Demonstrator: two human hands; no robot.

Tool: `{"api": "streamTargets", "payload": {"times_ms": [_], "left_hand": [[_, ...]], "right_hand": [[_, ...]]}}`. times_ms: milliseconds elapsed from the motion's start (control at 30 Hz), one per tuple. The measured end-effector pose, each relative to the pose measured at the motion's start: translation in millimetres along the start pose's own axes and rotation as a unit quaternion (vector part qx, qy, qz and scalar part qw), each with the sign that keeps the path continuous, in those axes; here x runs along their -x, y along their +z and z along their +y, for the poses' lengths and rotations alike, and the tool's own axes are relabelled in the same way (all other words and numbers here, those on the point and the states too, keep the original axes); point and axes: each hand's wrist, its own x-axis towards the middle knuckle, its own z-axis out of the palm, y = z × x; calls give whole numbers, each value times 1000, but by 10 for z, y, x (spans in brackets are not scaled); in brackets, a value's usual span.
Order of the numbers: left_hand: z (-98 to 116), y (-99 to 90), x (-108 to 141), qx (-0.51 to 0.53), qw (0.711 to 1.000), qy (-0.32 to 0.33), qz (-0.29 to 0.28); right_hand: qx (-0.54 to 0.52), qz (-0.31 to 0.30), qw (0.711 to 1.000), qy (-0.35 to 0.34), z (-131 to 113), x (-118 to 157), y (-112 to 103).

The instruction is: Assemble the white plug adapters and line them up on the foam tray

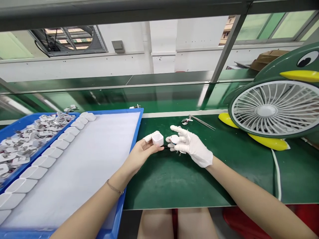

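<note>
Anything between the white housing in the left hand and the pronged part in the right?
Only a short black piece shows, slightly low in the narrow gap separating the white housing from the pronged part and the gloved fingers around it.

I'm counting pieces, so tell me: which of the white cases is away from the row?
The white case in the left hand, over the green table; the other cases sit in a line along the left side of the large tray.
</note>
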Motion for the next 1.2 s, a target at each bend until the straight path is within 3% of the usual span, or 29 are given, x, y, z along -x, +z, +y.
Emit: {"api": "streamTargets", "payload": {"times_ms": [100,233,300,400,500,700,933,1200], "left_hand": [[-28,-6,40,-193,977,81,26],[-62,-7,86,-417,899,121,58],[-66,-2,91,-450,882,124,61],[-71,7,89,-477,866,133,68],[-98,6,88,-491,857,145,60],[-139,6,96,-471,863,175,49],[-123,24,104,-524,837,156,13],[-168,48,127,-535,826,180,6]], "right_hand": [[42,16,998,-41,14,7,19],[132,27,978,-161,37,20,72],[247,30,943,-220,39,15,78],[408,12,858,-312,61,-2,57],[445,-9,813,-375,121,-12,29],[481,-6,794,-373,208,-7,11],[551,7,747,-371,252,25,31],[554,-24,771,-315,245,55,30]]}}
